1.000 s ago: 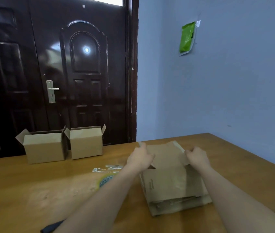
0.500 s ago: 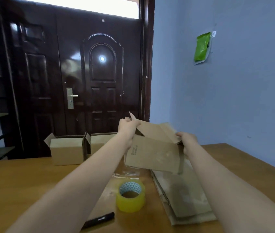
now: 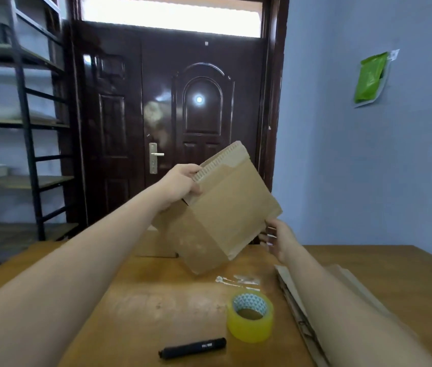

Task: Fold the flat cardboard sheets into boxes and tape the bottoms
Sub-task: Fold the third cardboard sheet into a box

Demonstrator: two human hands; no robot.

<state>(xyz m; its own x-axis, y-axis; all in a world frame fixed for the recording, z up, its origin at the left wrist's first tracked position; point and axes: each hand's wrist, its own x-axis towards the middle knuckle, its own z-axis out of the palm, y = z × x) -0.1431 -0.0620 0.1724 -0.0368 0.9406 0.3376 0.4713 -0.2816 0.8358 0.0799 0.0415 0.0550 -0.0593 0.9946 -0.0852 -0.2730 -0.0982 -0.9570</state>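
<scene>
A brown cardboard sheet [image 3: 225, 207], partly opened into a box shape, hangs tilted in the air above the wooden table [image 3: 140, 308]. My left hand [image 3: 180, 185] grips its upper left edge near the flaps. My right hand [image 3: 275, 238] is just below its lower right corner with fingers spread, touching or almost touching the edge. A stack of flat cardboard sheets [image 3: 347, 295] lies on the table at the right, partly under my right forearm. A roll of clear yellowish tape [image 3: 249, 316] stands near the front of the table.
A black marker [image 3: 192, 347] lies in front of the tape. Scraps of clear tape [image 3: 236, 279] lie mid-table. A folded box [image 3: 154, 245] sits behind the held sheet, mostly hidden. A dark door [image 3: 172, 123], metal shelving [image 3: 24, 123] at left and a blue wall at right.
The sheet has been lifted off the stack, raised and opened toward a box shape. My right hand has let go of its edge and now hovers at the lower corner. The camera tilted up.
</scene>
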